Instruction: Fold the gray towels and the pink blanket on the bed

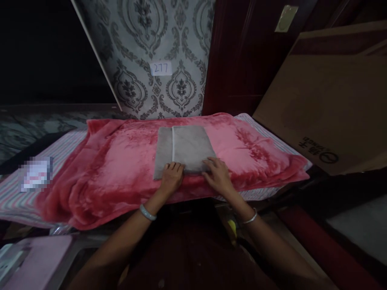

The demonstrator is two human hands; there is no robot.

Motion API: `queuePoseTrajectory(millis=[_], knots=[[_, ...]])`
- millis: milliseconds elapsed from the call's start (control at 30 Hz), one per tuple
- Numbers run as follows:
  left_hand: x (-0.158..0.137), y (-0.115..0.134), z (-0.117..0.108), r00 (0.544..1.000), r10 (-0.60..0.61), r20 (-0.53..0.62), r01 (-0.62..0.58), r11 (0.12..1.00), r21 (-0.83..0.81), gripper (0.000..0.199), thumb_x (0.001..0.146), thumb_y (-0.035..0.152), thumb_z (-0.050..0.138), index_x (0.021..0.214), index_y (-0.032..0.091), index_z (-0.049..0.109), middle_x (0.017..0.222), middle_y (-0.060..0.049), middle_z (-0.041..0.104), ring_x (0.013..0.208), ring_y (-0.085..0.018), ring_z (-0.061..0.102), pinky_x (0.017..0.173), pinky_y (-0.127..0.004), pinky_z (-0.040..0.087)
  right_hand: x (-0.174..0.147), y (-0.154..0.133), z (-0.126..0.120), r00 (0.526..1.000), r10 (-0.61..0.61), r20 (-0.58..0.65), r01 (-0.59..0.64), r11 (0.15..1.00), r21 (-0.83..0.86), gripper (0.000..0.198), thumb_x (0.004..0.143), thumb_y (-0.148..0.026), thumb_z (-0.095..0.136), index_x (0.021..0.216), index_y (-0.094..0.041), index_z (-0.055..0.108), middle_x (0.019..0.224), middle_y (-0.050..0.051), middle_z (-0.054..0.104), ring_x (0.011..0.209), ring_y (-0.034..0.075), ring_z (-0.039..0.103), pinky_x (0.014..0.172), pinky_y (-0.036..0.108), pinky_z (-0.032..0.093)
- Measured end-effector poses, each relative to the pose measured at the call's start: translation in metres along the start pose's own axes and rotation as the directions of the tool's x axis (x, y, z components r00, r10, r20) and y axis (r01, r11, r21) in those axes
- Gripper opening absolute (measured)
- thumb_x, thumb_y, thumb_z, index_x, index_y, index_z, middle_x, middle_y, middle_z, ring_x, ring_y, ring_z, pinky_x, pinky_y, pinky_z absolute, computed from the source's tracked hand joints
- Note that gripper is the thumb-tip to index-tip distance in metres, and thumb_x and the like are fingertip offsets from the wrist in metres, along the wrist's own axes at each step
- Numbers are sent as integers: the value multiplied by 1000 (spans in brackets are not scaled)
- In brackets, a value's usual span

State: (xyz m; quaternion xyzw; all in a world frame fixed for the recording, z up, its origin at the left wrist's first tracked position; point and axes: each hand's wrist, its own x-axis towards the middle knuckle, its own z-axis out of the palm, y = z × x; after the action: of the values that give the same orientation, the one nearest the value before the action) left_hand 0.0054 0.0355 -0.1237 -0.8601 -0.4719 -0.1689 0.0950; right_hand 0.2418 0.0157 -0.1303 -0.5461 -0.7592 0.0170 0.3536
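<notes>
A grey folded cloth lies flat on a pink and red plush blanket. A narrow white strip runs across it, left of its middle. My left hand grips the cloth's near edge with bent fingers; the thumb is mostly hidden. At the near right corner, my right hand rests with its fingers apart, the fingertips touching the cloth. Each wrist wears a bangle.
Under the blanket is a striped sheet. A large cardboard box leans in on the right. On the left are a dark screen and a blurred white paper. A label reading 277 is on the patterned wall.
</notes>
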Motion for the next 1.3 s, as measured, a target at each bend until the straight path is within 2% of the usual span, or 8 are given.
queuePoseTrajectory(millis=[100, 233, 500, 667, 833, 1000, 1200, 1300], knots=[[2, -1, -3, 1000, 19, -13, -18, 1000, 20, 34, 96, 15, 46, 123, 17, 66, 117, -15, 70, 106, -31, 58, 88, -48, 43, 1, -31, 17, 989, -104, 105, 111, 991, -71, 54, 88, -22, 58, 141, -22, 58, 149, 16, 53, 137, 33, 45, 116, 58, 30], [5, -5, -3, 998, 39, -46, -37, 998, 47, 30, 96, 15, 46, 117, 15, 67, 106, -14, 71, 101, -29, 60, 85, -46, 44, 16, -52, 37, 982, -116, 150, 137, 980, -142, 56, 88, -14, 53, 144, -20, 57, 149, 16, 54, 139, 31, 45, 119, 58, 26], [2, -12, 3, 995, 41, -92, -42, 999, -3, 24, 94, 14, 50, 110, 16, 67, 105, -14, 71, 100, -28, 62, 86, -46, 48, 46, -68, 55, 964, -108, 242, 156, 970, -187, 45, 97, -10, 45, 136, -23, 63, 139, 14, 62, 126, 27, 56, 109, 47, 43], [-12, -28, -8, 984, 106, -146, -130, 978, -165, 26, 95, 23, 52, 117, 20, 65, 115, -12, 72, 106, -27, 63, 93, -47, 50, 54, -70, 53, 944, -105, 313, 170, 967, -187, 46, 96, -10, 48, 135, -27, 65, 138, 9, 65, 128, 27, 57, 105, 44, 48], [-33, -78, -20, 943, -136, -304, 44, 956, -291, 27, 98, 27, 43, 111, 20, 66, 108, -11, 74, 103, -25, 67, 94, -44, 53, 64, -65, 37, 930, -122, 346, 171, 979, -113, 63, 85, 0, 46, 140, -25, 64, 142, 7, 63, 130, 26, 59, 109, 42, 47], [-48, -127, -12, 905, -337, -260, 276, 930, -245, 26, 91, 26, 46, 102, 19, 68, 102, -12, 75, 97, -27, 69, 88, -44, 58, 80, -60, 12, 945, -183, 271, 182, 983, 30, 69, 75, 1, 46, 137, -21, 67, 139, 8, 65, 128, 23, 62, 110, 39, 48], [-40, -128, 16, 947, -250, -201, 239, 968, -78, 35, 90, 30, 51, 119, 18, 67, 125, -16, 69, 117, -30, 64, 100, -47, 54, 86, -57, -40, 949, -188, 254, 142, 972, 187, 60, 78, -6, 50, 129, -29, 72, 124, 2, 74, 114, 24, 70, 99, 38, 55], [-28, -117, 23, 955, -290, -58, 288, 957, -45, 47, 90, 29, 52, 133, 12, 60, 142, -23, 59, 133, -33, 55, 108, -53, 47, 84, -57, -73, 933, -214, 289, 120, 943, 311, 51, 83, -12, 51, 124, -30, 74, 119, 0, 75, 110, 25, 71, 97, 38, 56]])
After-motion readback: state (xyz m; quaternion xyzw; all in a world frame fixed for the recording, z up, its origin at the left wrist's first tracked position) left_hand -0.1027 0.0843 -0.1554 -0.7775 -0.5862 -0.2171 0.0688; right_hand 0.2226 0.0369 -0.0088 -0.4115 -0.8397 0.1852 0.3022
